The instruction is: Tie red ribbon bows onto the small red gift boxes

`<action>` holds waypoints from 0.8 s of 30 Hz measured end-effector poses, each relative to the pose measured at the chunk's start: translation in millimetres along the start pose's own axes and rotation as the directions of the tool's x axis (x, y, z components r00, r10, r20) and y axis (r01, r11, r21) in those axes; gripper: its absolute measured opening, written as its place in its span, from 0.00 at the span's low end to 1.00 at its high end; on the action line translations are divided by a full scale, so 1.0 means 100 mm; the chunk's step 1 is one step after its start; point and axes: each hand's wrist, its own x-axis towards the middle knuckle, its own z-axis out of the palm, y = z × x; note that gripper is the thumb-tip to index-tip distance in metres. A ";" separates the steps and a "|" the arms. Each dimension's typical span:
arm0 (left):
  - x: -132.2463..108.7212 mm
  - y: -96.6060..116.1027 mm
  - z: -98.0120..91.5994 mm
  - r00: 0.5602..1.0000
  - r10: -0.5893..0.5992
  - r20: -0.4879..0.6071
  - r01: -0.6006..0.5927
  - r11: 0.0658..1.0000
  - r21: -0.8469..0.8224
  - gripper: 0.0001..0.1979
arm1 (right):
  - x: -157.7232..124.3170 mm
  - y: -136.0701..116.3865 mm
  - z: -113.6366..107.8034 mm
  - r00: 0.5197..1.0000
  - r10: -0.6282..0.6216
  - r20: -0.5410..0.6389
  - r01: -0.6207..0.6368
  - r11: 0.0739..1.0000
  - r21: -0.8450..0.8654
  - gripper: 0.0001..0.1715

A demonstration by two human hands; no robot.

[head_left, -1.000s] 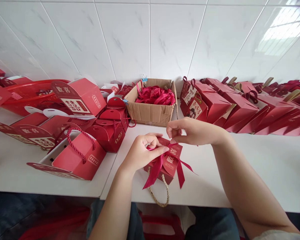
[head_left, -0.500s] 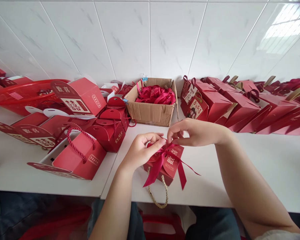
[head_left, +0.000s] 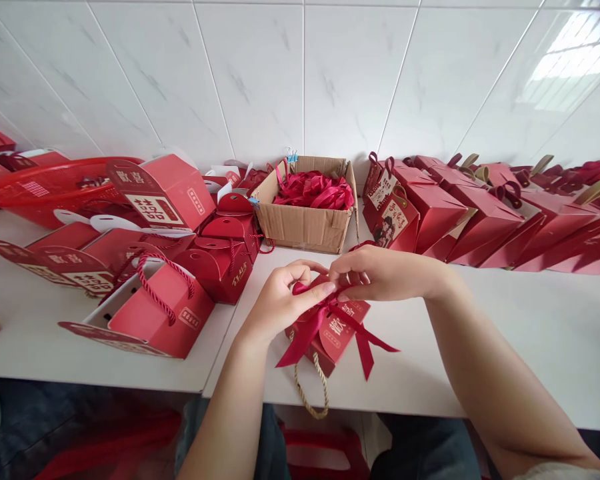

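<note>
In front of me a small red gift box with gold characters lies on the white table. A dark red satin ribbon is tied over its top, with its tails hanging to both sides. My left hand pinches the ribbon at the knot from the left. From the right, my right hand meets it there, fingers curled on the ribbon; the fingers partly cover the knot and loops. A gold rope handle hangs from the box over the table's front edge.
A cardboard box of loose red ribbons stands by the tiled wall. Several red gift boxes crowd the left, near a red plastic basket. A row of finished-looking red boxes leans along the right.
My right hand has come down and left, closer to my left hand at the knot. The left ribbon tail has swung left, and the gift box has shifted slightly.
</note>
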 end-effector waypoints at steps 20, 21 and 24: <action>-0.05 -0.01 0.03 0.999 0.032 -0.038 -0.021 0.966 0.259 0.23 | 0.00 0.10 -0.03 0.996 0.075 -0.049 -0.080 0.993 -0.092 0.05; -0.05 -0.01 0.02 0.999 0.031 -0.031 -0.021 0.966 0.257 0.23 | 0.00 0.11 -0.04 0.996 0.078 -0.047 -0.082 0.993 -0.087 0.05; -0.05 0.00 -0.01 0.999 0.039 -0.010 -0.036 0.975 0.220 0.24 | -0.02 0.10 -0.05 0.996 0.066 -0.054 -0.070 0.995 -0.076 0.05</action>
